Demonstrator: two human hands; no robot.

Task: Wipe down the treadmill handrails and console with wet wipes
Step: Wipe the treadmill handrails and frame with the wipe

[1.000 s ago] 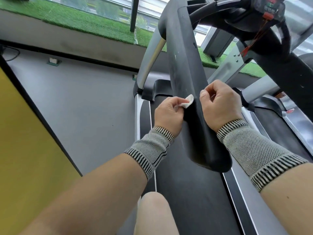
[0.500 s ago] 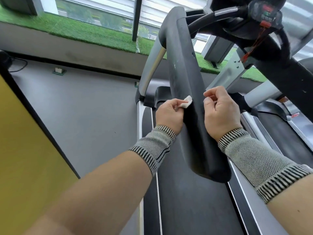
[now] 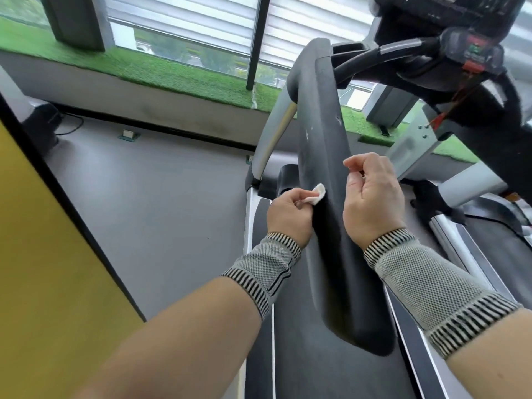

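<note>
The left handrail (image 3: 325, 168) is being wiped, about midway along its length. The left hand (image 3: 288, 214) pinches a small folded wet wipe (image 3: 402, 195) against the handrail's outer edge. The right hand (image 3: 374, 197) hovers at the inner edge, fingers curled; whether it holds anything I cannot tell. Next, I judge, slide the wipe along the handrail toward the console (image 3: 460, 30) above.

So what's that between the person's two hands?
In the head view, the black padded handrail runs between them. The left hand pinches a small white wipe against its left edge; the right hand is at its right side.
</note>
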